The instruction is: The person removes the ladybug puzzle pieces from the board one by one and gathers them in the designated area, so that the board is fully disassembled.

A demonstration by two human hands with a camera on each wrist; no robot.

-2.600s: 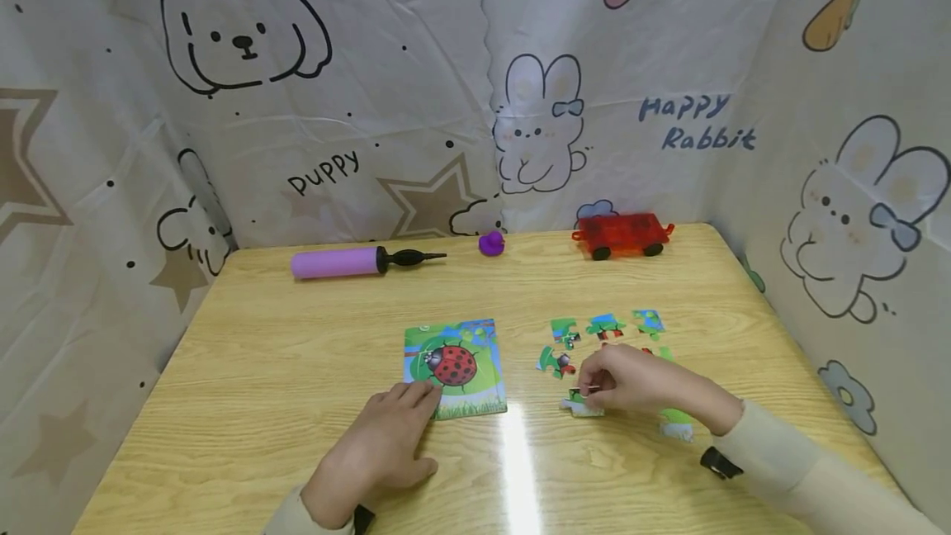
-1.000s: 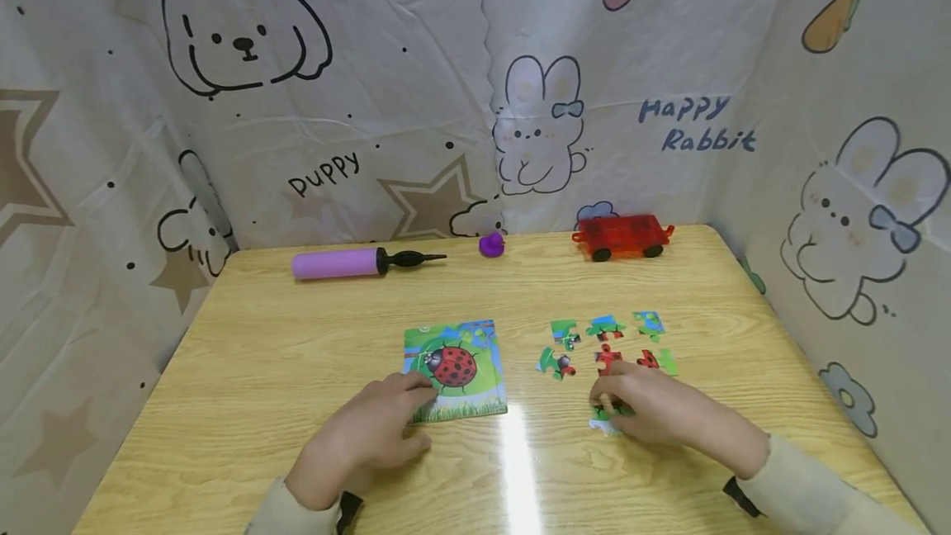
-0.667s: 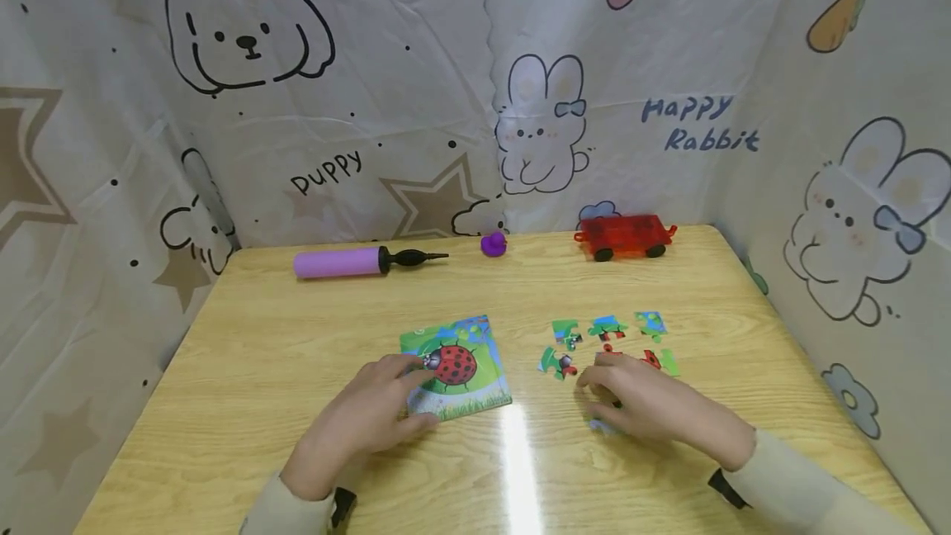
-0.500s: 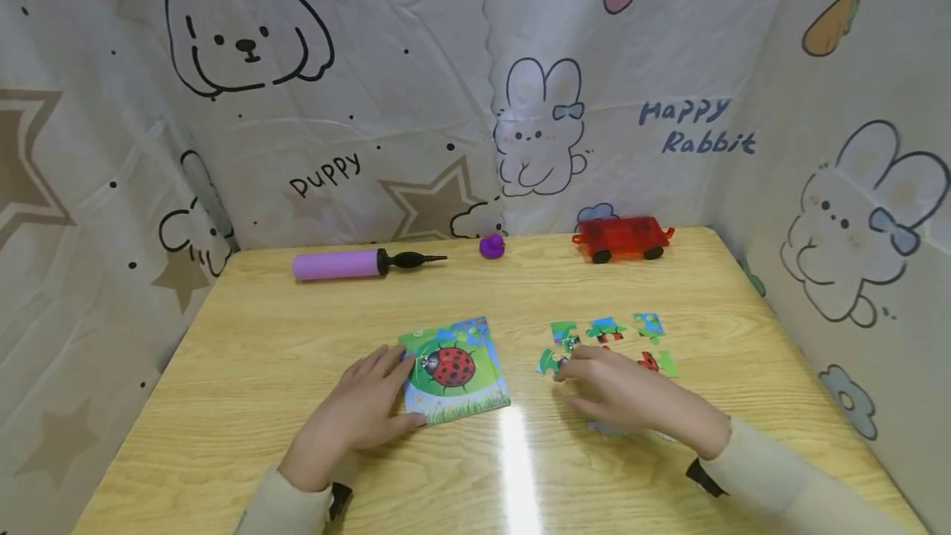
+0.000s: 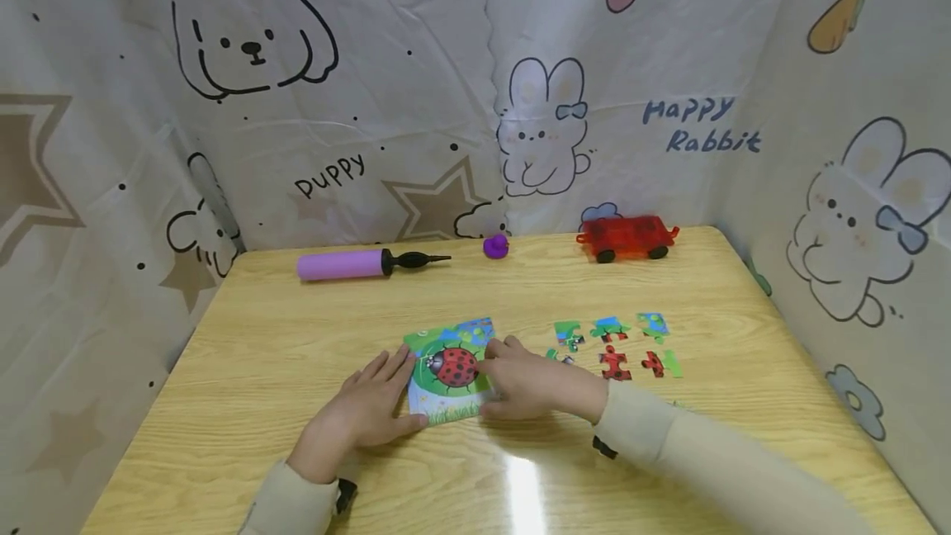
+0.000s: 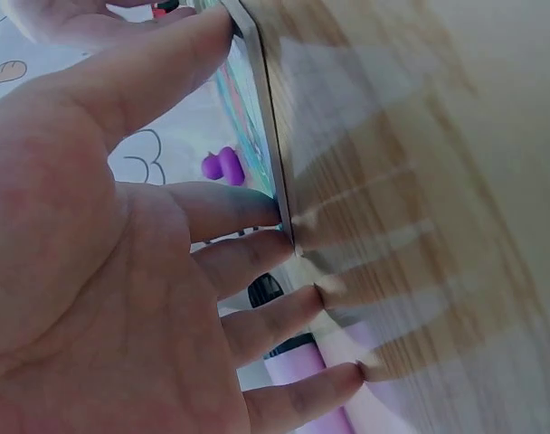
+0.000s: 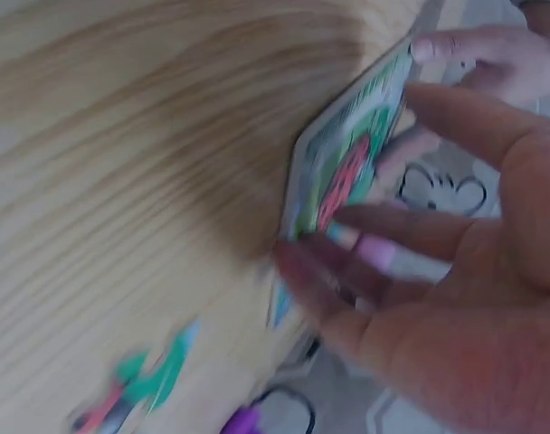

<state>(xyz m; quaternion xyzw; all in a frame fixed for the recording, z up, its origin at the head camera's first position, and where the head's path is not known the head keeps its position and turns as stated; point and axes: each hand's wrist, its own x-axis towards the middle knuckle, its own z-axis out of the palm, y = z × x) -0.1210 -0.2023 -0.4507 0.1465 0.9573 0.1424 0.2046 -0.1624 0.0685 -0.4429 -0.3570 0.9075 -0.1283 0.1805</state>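
A square ladybug picture board (image 5: 450, 403) lies flat on the wooden table between my hands. At its left edge is my left hand (image 5: 360, 413), fingers spread and fairly straight; in the left wrist view, the thumb and nearer fingertips touch the board's side (image 6: 273, 136). My right hand (image 5: 531, 382) is at the right edge, covering part of that side. The right wrist view shows its fingers loosely bent beside the board (image 7: 302, 181), with no clear grip. Several loose jigsaw pieces, including a red one (image 5: 614, 363), lie to the right, some hidden by the right arm.
Along the back of the table (image 5: 297, 329) lie a purple hand pump (image 5: 342, 264), a small purple duck (image 5: 495, 247) and a red toy wagon (image 5: 627, 237). A printed fabric curtain (image 5: 416, 40) rises behind and at both sides.
My right hand has left the jigsaw pieces and moved left to the board's right edge. My left hand has shifted to the board's left edge, and the board has turned slightly.
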